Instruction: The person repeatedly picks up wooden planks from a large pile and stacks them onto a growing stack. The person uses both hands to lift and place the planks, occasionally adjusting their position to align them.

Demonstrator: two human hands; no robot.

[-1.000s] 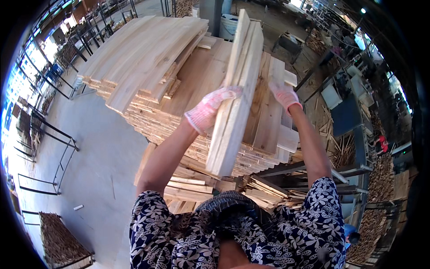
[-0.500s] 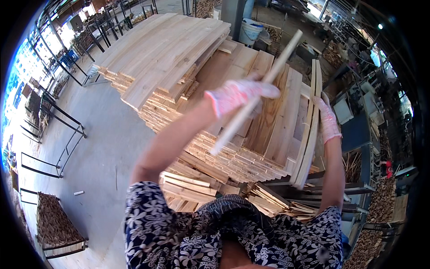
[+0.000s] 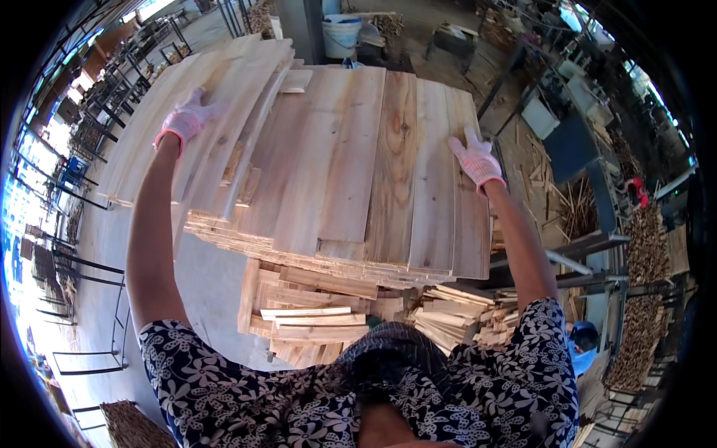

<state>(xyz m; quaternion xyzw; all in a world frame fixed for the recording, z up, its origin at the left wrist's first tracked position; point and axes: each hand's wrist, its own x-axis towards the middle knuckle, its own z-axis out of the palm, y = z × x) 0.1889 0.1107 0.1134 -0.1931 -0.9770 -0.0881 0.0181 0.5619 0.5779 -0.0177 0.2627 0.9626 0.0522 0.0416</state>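
Observation:
My left hand [image 3: 187, 122], in a pink-and-white knitted glove, lies on the raised pile of pale wooden boards [image 3: 216, 104] at the left. Its fingers stretch forward over the wood, a little blurred, and no strip shows in them. At the far right edge of the lower layer of boards [image 3: 351, 149], my gloved right hand [image 3: 476, 158] rests with thumb and fingers spread. One board there has a darker, knotty grain [image 3: 393, 164]. Both arms reach wide apart across the stack.
Short wood offcuts [image 3: 321, 317] and thin slats [image 3: 452, 313] lie below the stack's near side. A white bucket [image 3: 341, 37] stands beyond it beside a grey post [image 3: 300, 30]. Metal frames [image 3: 89, 366] stand at the left; a person in blue [image 3: 582, 343] is at the lower right.
The pale strip in my left hand and the long strips in my right have left my hands. My left hand has moved left onto the raised boards. The view has shifted to the right.

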